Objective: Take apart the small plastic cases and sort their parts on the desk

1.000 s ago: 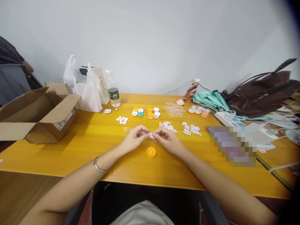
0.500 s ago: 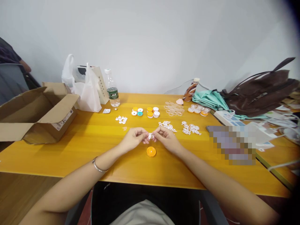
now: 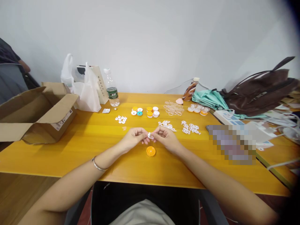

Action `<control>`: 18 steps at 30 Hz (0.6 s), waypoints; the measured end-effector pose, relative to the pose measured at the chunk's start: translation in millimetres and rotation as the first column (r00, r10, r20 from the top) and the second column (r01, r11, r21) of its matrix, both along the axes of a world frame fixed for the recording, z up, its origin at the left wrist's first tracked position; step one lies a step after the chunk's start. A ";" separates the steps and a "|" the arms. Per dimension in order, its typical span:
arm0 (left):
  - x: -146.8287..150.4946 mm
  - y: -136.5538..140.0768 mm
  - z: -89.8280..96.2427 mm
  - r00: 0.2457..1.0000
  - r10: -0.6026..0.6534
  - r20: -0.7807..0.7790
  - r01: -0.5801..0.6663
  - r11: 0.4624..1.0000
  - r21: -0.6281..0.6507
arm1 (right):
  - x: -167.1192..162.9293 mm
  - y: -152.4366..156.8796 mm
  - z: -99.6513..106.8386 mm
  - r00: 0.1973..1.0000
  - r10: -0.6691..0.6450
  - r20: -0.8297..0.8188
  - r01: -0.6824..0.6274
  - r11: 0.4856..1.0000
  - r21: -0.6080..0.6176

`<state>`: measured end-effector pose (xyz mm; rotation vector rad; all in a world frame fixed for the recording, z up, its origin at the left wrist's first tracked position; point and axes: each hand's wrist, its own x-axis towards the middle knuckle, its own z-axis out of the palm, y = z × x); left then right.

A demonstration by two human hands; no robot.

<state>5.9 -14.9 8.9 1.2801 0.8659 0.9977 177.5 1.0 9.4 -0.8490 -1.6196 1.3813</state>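
Between my fingertips, just above the table, is a small white openwork plastic piece. My left hand pinches its left side, and my right hand pinches its right side; the fingers partly cover it. Right below the hands, an orange round cup-like part lies on the table with a small pale spot at its centre. Beyond my right hand lie white openwork pieces in a loose pile, with a second group to its right. Small white discs with stems lie beyond my left hand.
Orange, white and teal round parts, clear rings and orange-based clear parts sit farther back. A cardboard box, plastic bag and water bottle stand left. A drink bottle, brown bag and blurred flat object are right.
The white openwork piece has tilted slightly between my fingertips. Both hands keep nearly the same place, and the orange part still lies below them.
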 end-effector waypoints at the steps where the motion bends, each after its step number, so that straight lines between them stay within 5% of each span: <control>1: 0.3 -0.2 0.0 1.000 0.004 -0.003 -0.004 1.000 0.000 | 0.3 -0.1 -0.3 1.000 -0.010 0.022 0.009 1.000 0.025; 8: 1.9 -1.4 2.1 0.999 0.035 -0.014 -0.036 0.999 -0.035 | 7.1 -0.2 3.1 0.952 -0.157 0.263 0.035 0.910 0.414; 18: 7.0 -0.7 -2.5 0.981 0.135 -0.138 -0.120 0.987 0.108 | 7.8 6.5 3.2 0.973 -0.074 0.221 0.037 0.985 0.169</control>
